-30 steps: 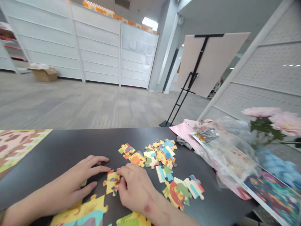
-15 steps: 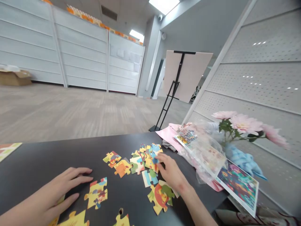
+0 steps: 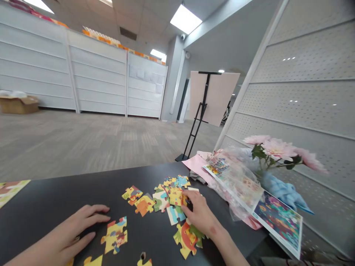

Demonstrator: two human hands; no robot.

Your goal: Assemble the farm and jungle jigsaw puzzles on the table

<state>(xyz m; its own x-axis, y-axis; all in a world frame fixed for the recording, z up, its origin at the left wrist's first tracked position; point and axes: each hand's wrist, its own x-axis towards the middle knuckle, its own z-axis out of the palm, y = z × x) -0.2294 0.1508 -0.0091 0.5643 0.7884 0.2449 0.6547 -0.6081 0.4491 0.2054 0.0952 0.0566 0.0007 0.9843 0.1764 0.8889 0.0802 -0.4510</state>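
My right hand (image 3: 198,208) is over the loose pile, thumb and forefinger closed at the edge of a yellow puzzle piece (image 3: 175,196). Around it lie more jigsaw pieces, among them a blue one (image 3: 183,181) behind and a white-and-blue one (image 3: 175,215) in front. A piece with a red-orange figure (image 3: 188,236) sits nearer to me, by my right wrist. My left hand (image 3: 80,227) rests open on the table, fingers stretched out. Just right of its fingertips is a joined yellow puzzle section (image 3: 115,234). Yellow pieces partly show beneath the left hand.
The black table (image 3: 91,184) has a hole near its front. On the right are clear plastic packaging (image 3: 238,181), a colourful picture card (image 3: 279,221) and pink flowers (image 3: 280,149) in a blue wrap. A printed sheet (image 3: 11,190) lies at left. An easel (image 3: 203,99) stands beyond.
My right hand has moved slightly toward me within the pile, from beside a blue piece to a yellow one. My left hand stays in place. The view has tilted up a little.
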